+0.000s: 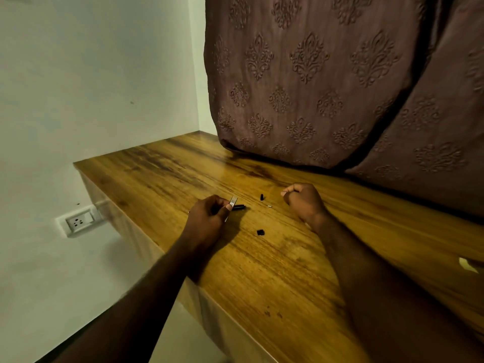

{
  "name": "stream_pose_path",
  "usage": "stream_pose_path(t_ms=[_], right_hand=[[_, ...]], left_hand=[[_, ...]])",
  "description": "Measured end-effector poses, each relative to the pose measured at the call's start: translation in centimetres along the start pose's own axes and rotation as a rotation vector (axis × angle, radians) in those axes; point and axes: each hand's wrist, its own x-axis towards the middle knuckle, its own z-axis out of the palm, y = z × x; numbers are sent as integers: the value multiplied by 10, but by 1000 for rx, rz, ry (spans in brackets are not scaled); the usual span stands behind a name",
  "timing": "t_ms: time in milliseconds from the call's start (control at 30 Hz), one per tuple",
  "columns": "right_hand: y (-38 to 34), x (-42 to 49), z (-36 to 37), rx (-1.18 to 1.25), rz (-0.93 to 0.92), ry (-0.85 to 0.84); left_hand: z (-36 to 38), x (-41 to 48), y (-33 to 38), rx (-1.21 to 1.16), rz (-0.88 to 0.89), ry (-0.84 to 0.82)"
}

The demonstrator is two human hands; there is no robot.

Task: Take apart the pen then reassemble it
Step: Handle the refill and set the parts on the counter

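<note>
Left hand (207,218) grips clear barrel (232,203); right hand (303,201) fisted, contents hidden. Pen apart: loose parts on worktop (288,271). Likely next: refit.

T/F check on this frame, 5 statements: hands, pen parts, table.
1. The left hand holds a clear pen piece. True.
2. The right hand is spread flat on the table. False: it is closed in a loose fist.
3. Loose pen parts lie on the wooden table between the hands. True: a small black piece and a tiny pale piece.
4. The pen is fully assembled. False: parts are scattered.
5. A black piece lies on the floor. False: it is on the table.
</note>
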Motion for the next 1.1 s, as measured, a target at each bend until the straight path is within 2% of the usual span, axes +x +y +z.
stream_pose_path(t_ms=[133, 367, 567, 1100], right_hand=[[2, 19, -7, -123, 13, -151], [1, 30, -9, -179, 37, -256], [5, 31, -5, -234, -40, -251], [14, 36, -5, -266, -86, -223]], left_hand=[[0, 6, -1, 43, -41, -16], [1, 8, -2, 49, -60, -22], [1, 4, 2, 18, -53, -49], [3, 5, 2, -2, -65, -67]])
